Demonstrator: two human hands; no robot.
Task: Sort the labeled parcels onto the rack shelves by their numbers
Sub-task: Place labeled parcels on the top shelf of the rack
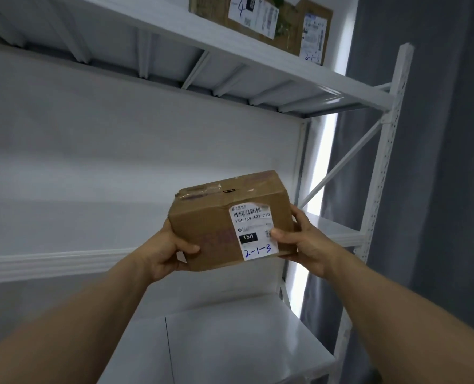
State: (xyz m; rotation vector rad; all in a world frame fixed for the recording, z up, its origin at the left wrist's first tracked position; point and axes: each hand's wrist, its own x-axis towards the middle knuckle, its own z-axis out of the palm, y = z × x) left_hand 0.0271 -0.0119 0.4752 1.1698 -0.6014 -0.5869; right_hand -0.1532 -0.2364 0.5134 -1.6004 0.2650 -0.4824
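From my feed: a plain white wall (119, 162) behind, a grey curtain (438, 162) at right, bright light (323, 145) glowing along its edge.

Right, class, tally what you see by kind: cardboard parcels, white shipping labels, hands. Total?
Cardboard parcels: 3 (held parcel, left shelf parcel, right shelf parcel)
White shipping labels: 3 (one on each)
Hands: 2 (left hand, right hand)
Total: 8
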